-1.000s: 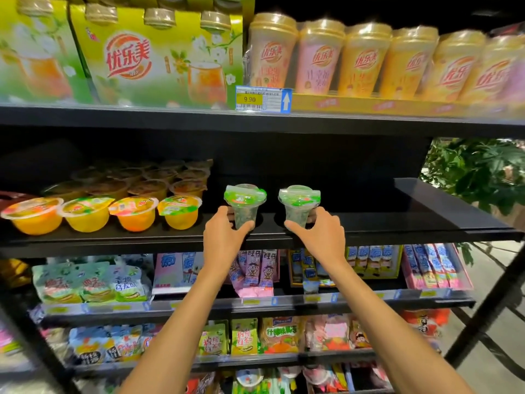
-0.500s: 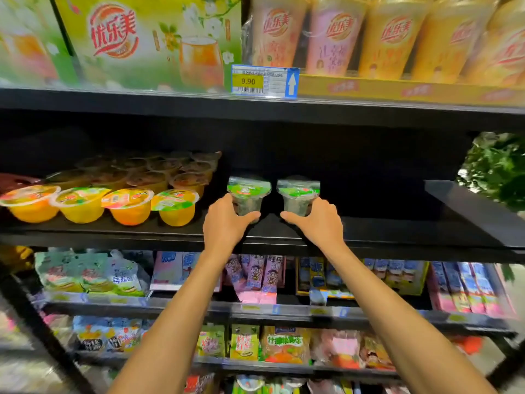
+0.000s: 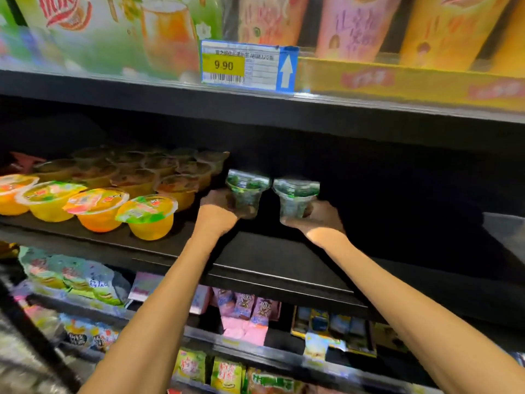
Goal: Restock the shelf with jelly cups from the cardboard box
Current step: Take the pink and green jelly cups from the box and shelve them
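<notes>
Two clear jelly cups with green lids stand side by side deep in the dark black shelf (image 3: 272, 260). My left hand (image 3: 217, 211) grips the left jelly cup (image 3: 246, 191) around its lower body. My right hand (image 3: 318, 218) grips the right jelly cup (image 3: 295, 197) the same way. Both cups are upright, just right of the rows of orange and yellow jelly cups (image 3: 147, 216). Shadow hides whether the cups touch the shelf floor. The cardboard box is out of view.
The shelf above (image 3: 255, 109) overhangs close over my hands, with a 9.90 price tag (image 3: 247, 65) and tall drink cups (image 3: 352, 27). The shelf to the right of the green-lidded cups is dark and bare. Snack packets (image 3: 247, 311) fill lower shelves.
Both hands have pushed the two green-lidded cups further back into the shelf's shadow, and my head has moved closer and lower.
</notes>
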